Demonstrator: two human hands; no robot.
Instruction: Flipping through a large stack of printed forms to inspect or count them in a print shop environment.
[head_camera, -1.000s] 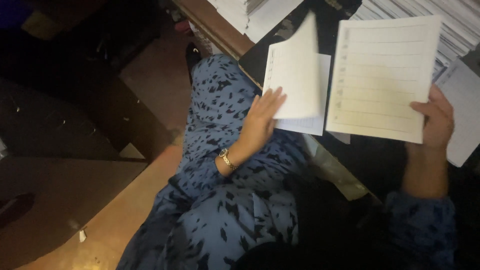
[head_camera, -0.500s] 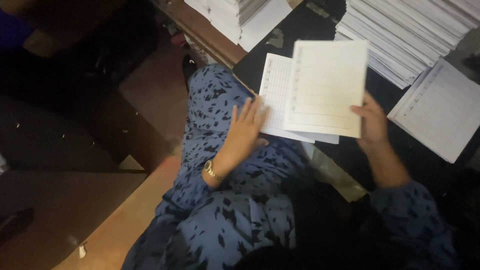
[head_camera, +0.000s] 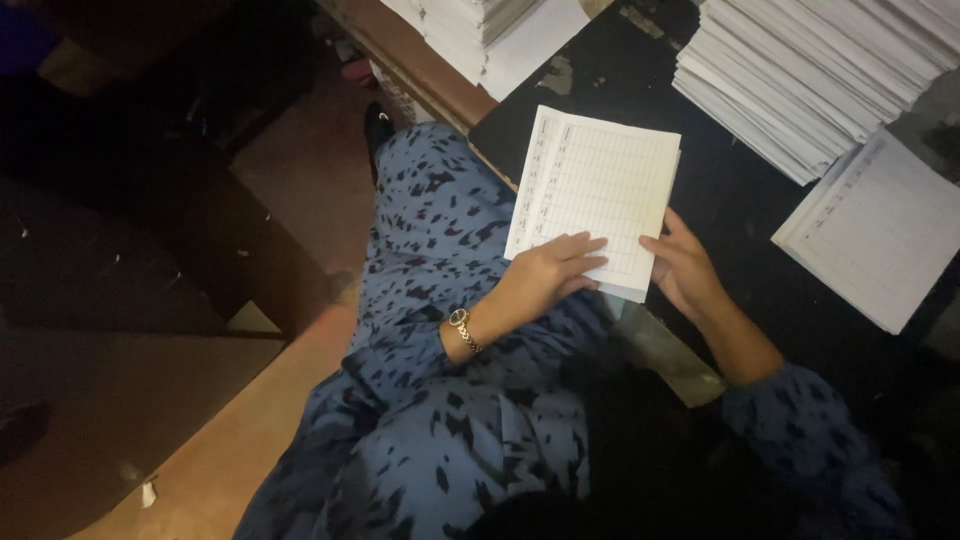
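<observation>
Matt ruled paper booklet (head_camera: 595, 200), worn black tabletop (head_camera: 740, 200)

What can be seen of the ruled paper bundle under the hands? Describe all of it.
The ruled paper bundle is a thin stack of white sheets printed with a grid of lines and a narrow column along one edge. It lies flat on the dark table, its near end overhanging. The left hand presses its near corner; the right hand touches its side edge.

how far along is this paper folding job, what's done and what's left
Done: a folded ruled booklet lies at the right, apart from the hands. In hand: the left hand presses flat on a folded set of ruled sheets while the right hand steadies its lower right edge. Left: tall stacks of sheets at top right and another stack at top look untouched.
</observation>
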